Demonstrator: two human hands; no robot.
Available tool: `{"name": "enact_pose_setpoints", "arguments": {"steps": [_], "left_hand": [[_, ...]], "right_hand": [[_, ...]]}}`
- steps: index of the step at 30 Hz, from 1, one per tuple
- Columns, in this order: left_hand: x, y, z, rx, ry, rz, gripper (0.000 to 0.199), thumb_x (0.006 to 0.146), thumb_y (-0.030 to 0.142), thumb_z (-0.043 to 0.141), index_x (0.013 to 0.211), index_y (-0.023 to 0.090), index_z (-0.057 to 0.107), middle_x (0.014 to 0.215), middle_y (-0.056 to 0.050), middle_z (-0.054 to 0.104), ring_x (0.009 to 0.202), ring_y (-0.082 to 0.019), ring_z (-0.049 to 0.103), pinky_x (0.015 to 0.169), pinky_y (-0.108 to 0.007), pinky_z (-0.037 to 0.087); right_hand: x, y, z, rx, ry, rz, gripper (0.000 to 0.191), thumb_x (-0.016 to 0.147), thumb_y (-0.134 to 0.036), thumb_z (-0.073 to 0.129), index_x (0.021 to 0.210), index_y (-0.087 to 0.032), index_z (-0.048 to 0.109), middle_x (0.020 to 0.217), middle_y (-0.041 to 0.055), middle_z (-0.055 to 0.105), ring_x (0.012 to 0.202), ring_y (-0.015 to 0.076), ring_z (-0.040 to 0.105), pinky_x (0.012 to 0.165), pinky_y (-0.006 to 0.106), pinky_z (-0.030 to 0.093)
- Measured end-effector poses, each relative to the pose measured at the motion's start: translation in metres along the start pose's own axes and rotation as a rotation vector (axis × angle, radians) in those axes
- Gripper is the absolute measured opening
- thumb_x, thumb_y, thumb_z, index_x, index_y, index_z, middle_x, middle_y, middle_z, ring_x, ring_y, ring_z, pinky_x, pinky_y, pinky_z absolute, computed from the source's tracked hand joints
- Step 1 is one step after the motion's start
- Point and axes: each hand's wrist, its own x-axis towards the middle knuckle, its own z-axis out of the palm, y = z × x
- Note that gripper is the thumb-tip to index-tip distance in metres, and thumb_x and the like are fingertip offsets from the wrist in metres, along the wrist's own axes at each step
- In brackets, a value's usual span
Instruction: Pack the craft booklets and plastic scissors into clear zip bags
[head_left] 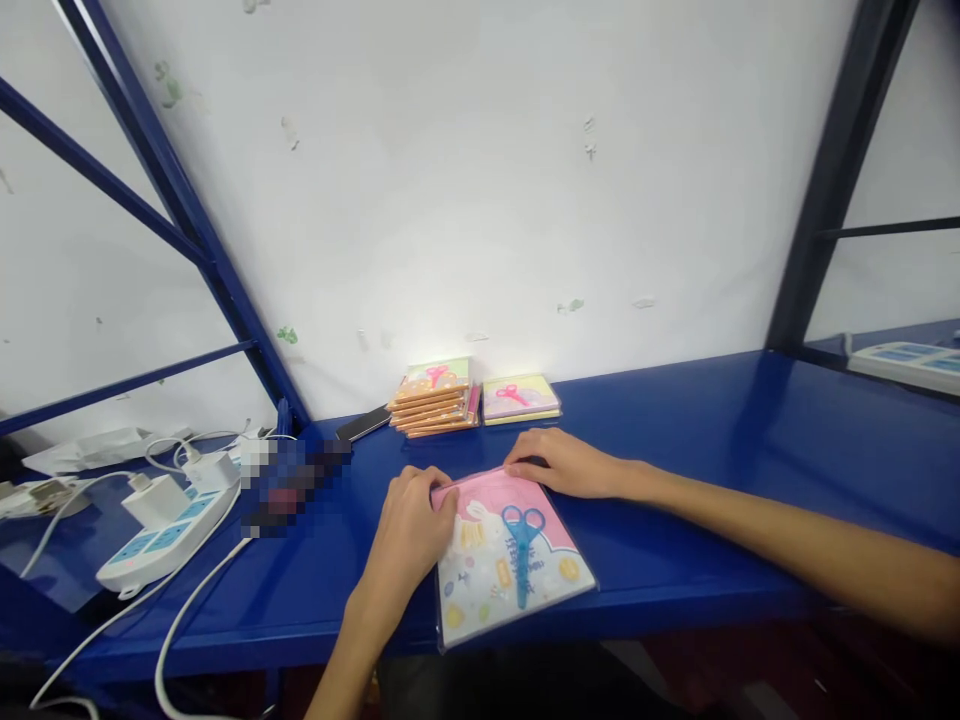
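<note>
A pink and white booklet packet [480,590] in clear wrapping lies at the front edge of the blue table, its near part over the edge. Blue scissors [523,555] show on its face. My left hand [412,520] grips its far left corner, thumb on top and fingers curled at the edge. My right hand [559,462] pinches the far right corner. Behind the hands stands a stack of orange-edged packets [431,400], with a small pile of yellow packets [521,397] to its right.
On the left are a white power strip [169,535] with plugs and white cables [184,610]. A dark phone-like object [364,424] lies by the stack. Blue frame posts [187,210] rise at the left, a dark post [832,180] at the right, before a white wall.
</note>
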Motion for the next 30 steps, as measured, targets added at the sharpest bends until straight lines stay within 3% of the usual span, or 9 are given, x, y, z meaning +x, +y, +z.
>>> {"name": "enact_pose_setpoints", "arguments": {"steps": [5,10,16,22,30], "left_hand": [[-0.001,0.005,0.002,0.072,0.047,0.155,0.019,0.09,0.023,0.052,0.099,0.02,0.067,0.107,-0.01,0.066,0.105,-0.029,0.058,0.098,-0.046,0.043],[-0.008,0.021,0.003,0.112,0.012,0.397,0.022,0.093,0.016,0.043,0.093,0.02,0.065,0.092,-0.006,0.066,0.091,-0.023,0.06,0.084,-0.037,0.046],[-0.012,0.022,0.013,0.256,-0.113,0.305,0.035,0.098,0.021,0.042,0.122,0.017,0.066,0.117,-0.01,0.067,0.107,-0.027,0.059,0.096,-0.045,0.043],[-0.011,0.02,0.015,0.304,-0.132,0.3,0.038,0.094,0.015,0.042,0.123,0.017,0.067,0.113,-0.01,0.067,0.107,-0.027,0.059,0.096,-0.044,0.043],[-0.012,0.019,0.017,0.34,-0.117,0.34,0.045,0.091,0.009,0.039,0.125,0.016,0.067,0.108,-0.01,0.066,0.103,-0.026,0.058,0.095,-0.043,0.045]], "right_hand": [[0.0,0.0,0.006,-0.127,0.059,0.023,0.027,0.103,-0.033,0.053,0.108,-0.02,0.076,0.102,0.0079,0.075,0.095,0.024,0.066,0.082,0.035,0.047],[-0.001,-0.002,0.009,-0.142,0.11,0.063,0.023,0.101,-0.03,0.055,0.102,-0.019,0.076,0.099,0.007,0.076,0.093,0.0235,0.068,0.081,0.033,0.046],[-0.001,-0.004,0.006,0.012,0.158,0.091,0.024,0.097,-0.02,0.058,0.119,-0.023,0.067,0.09,0.0,0.077,0.078,0.0171,0.07,0.072,0.027,0.047],[-0.002,-0.004,0.005,-0.039,0.149,-0.007,0.022,0.095,-0.01,0.053,0.099,-0.022,0.072,0.093,0.0009,0.077,0.083,0.0175,0.07,0.076,0.027,0.047],[-0.002,-0.005,0.007,-0.047,0.153,0.044,0.028,0.092,-0.012,0.054,0.104,-0.02,0.077,0.104,0.0042,0.079,0.093,0.0206,0.072,0.085,0.03,0.05]]}}
